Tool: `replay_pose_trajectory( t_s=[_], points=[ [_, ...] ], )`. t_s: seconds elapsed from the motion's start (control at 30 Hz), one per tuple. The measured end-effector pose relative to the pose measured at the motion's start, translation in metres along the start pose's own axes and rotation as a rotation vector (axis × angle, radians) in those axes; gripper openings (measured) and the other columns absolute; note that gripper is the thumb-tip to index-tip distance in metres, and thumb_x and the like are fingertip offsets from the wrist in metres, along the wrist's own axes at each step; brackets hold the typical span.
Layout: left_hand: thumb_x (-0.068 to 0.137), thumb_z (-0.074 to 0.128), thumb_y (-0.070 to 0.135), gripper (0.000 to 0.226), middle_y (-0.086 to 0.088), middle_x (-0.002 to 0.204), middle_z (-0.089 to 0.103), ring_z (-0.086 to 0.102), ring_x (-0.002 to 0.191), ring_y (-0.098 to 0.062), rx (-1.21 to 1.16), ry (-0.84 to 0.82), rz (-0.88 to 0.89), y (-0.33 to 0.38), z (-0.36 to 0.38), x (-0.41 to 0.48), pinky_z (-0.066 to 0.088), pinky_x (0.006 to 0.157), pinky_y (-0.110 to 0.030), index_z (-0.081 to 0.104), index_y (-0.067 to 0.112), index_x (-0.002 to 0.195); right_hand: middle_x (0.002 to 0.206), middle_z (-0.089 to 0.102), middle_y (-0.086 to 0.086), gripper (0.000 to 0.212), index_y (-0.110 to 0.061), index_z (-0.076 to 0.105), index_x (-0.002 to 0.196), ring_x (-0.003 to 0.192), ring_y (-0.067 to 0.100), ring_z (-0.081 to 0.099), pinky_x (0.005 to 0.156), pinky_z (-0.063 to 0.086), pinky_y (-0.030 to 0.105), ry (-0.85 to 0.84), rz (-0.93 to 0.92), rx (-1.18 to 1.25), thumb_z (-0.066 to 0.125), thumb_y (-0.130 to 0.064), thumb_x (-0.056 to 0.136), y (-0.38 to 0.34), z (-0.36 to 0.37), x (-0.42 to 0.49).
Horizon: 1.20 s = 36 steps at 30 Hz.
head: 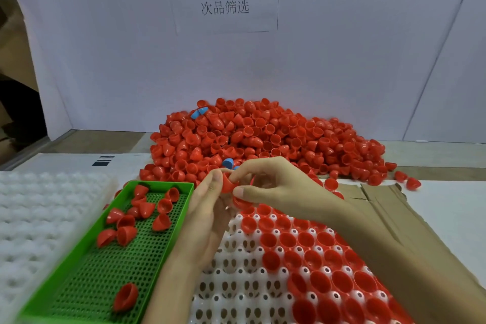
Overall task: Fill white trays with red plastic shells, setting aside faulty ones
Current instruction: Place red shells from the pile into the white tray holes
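A person's two hands meet just above the far edge of a white tray (pixel 236 297) on a desk (pixel 447 218). Together they hold one red shell (pixel 228 184). The left hand (pixel 207 208) curls its fingers up and touches the shell from the left. The right hand (pixel 278 184) pinches it between thumb and fingertips. A second red piece shows just under the right thumb, but it is unclear which hand holds it.

The right half of the tray is filled with shells (pixel 323 284), sitting open side up in their pockets. The left half is bare. Beyond the tray lies a large loose pile (pixel 263 139) of shells with a few blue pieces (pixel 199 112) among them. Left of the tray, touching the left forearm, sits a green bin (pixel 110 279) with about a dozen shells (pixel 126 221) scattered in it, probably the rejects. Further left are spare trays (pixel 39 218). Cardboard (pixel 381 205) lies to the right of the tray.

The shells look like thin, hollow half-domes: very light, smooth and probably slippery. They are likely stiff, but may flex or crack if squeezed hard. A gentle pinch across the rim, one fingertip inside and one outside, seems the surest hold.
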<state>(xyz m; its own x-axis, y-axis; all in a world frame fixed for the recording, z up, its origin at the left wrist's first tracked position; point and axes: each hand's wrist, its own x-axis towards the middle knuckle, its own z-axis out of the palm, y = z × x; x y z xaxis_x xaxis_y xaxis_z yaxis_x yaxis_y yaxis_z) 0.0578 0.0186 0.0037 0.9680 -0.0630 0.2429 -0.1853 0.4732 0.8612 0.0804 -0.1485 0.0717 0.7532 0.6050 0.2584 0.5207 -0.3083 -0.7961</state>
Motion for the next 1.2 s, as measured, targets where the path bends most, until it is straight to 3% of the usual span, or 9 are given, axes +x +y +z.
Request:
replay_pose_trajectory(
  t_s=[0.13, 0.23, 0.3, 0.43, 0.63, 0.77, 0.87, 1.03, 1.2],
  points=[
    [0.089, 0.061, 0.06, 0.06, -0.02, 0.113, 0.07, 0.067, 0.107, -0.032, 0.001, 0.049, 0.02, -0.002, -0.005, 0.002, 0.057, 0.094, -0.042, 0.067, 0.008, 0.119, 0.099, 0.071, 0.01, 0.018, -0.018, 0.074, 0.111, 0.081, 0.037, 0.067, 0.077, 0.057, 0.052, -0.014, 0.019, 0.006, 0.064, -0.013, 0.096, 0.003, 0.003, 0.005],
    [0.087, 0.059, 0.062, 0.058, -0.018, 0.112, 0.072, 0.07, 0.104, -0.029, 0.074, 0.056, 0.05, -0.002, -0.005, 0.002, 0.059, 0.089, -0.037, 0.069, 0.013, 0.116, 0.089, 0.07, 0.003, 0.015, -0.018, 0.076, 0.104, 0.072, 0.03, 0.064, 0.066, 0.058, 0.037, 0.02, -0.009, -0.091, 0.07, -0.013, 0.092, 0.007, 0.007, 0.005],
    [0.091, 0.05, 0.064, 0.051, -0.012, 0.109, 0.074, 0.071, 0.098, -0.025, 0.195, 0.074, 0.087, -0.005, -0.003, 0.001, 0.059, 0.079, -0.031, 0.068, 0.022, 0.113, 0.083, 0.07, -0.003, 0.01, -0.018, 0.077, 0.098, 0.062, 0.016, 0.06, 0.06, 0.051, 0.022, 0.069, -0.03, -0.17, 0.071, -0.014, 0.09, 0.01, 0.009, 0.007],
    [0.104, 0.031, 0.055, 0.039, 0.008, 0.098, 0.073, 0.07, 0.087, -0.012, 0.384, 0.31, 0.145, -0.013, -0.009, 0.008, 0.053, 0.075, -0.032, 0.061, 0.033, 0.114, 0.075, 0.068, -0.006, 0.007, -0.017, 0.077, 0.093, 0.054, 0.0, 0.053, 0.055, 0.043, 0.012, 0.182, 0.001, -0.32, 0.071, -0.015, 0.09, 0.017, 0.007, 0.012],
    [0.109, 0.032, 0.04, 0.039, -0.006, 0.098, 0.069, 0.068, 0.082, -0.015, 0.078, 0.556, 0.045, -0.011, -0.024, 0.013, 0.053, 0.072, -0.029, 0.061, 0.014, 0.111, 0.08, 0.066, -0.008, 0.009, -0.022, 0.077, 0.092, 0.073, 0.01, 0.061, 0.072, 0.054, 0.032, 0.023, 0.132, -0.593, 0.07, -0.022, 0.087, 0.032, 0.03, 0.013],
    [0.109, 0.031, 0.039, 0.04, -0.007, 0.099, 0.069, 0.068, 0.088, -0.019, 0.051, 0.583, -0.002, -0.015, -0.023, 0.014, 0.052, 0.073, -0.03, 0.062, 0.014, 0.109, 0.089, 0.07, -0.009, 0.011, -0.022, 0.076, 0.087, 0.087, 0.012, 0.062, 0.087, 0.042, 0.03, -0.054, 0.17, -0.732, 0.064, -0.023, 0.089, 0.04, 0.047, 0.018],
    [0.109, 0.031, 0.04, 0.041, -0.006, 0.097, 0.07, 0.068, 0.087, -0.019, 0.041, 0.601, -0.011, -0.015, -0.023, 0.014, 0.052, 0.074, -0.031, 0.063, 0.014, 0.107, 0.081, 0.068, -0.001, 0.014, -0.015, 0.071, 0.077, 0.083, 0.017, 0.057, 0.089, 0.034, 0.033, -0.084, 0.205, -0.821, 0.063, -0.023, 0.085, 0.041, 0.052, 0.023],
    [0.109, 0.032, 0.037, 0.039, -0.005, 0.092, 0.07, 0.068, 0.082, -0.017, 0.083, 0.605, -0.04, -0.015, -0.024, 0.015, 0.052, 0.071, -0.029, 0.064, 0.015, 0.102, 0.073, 0.056, -0.003, 0.014, -0.014, 0.062, 0.069, 0.08, 0.022, 0.057, 0.082, 0.03, 0.034, -0.15, 0.255, -0.922, 0.065, -0.023, 0.08, 0.031, 0.055, 0.035],
    [0.105, 0.046, 0.018, 0.022, -0.007, 0.093, 0.072, 0.069, 0.08, -0.016, 0.361, 0.496, -0.068, -0.018, -0.021, 0.014, 0.051, 0.067, -0.025, 0.066, 0.014, 0.099, 0.073, 0.054, -0.001, 0.022, -0.016, 0.05, 0.065, 0.082, 0.023, 0.057, 0.089, 0.033, 0.04, -0.228, 0.338, -0.938, 0.066, -0.02, 0.079, 0.022, 0.056, 0.044]
  ],
)
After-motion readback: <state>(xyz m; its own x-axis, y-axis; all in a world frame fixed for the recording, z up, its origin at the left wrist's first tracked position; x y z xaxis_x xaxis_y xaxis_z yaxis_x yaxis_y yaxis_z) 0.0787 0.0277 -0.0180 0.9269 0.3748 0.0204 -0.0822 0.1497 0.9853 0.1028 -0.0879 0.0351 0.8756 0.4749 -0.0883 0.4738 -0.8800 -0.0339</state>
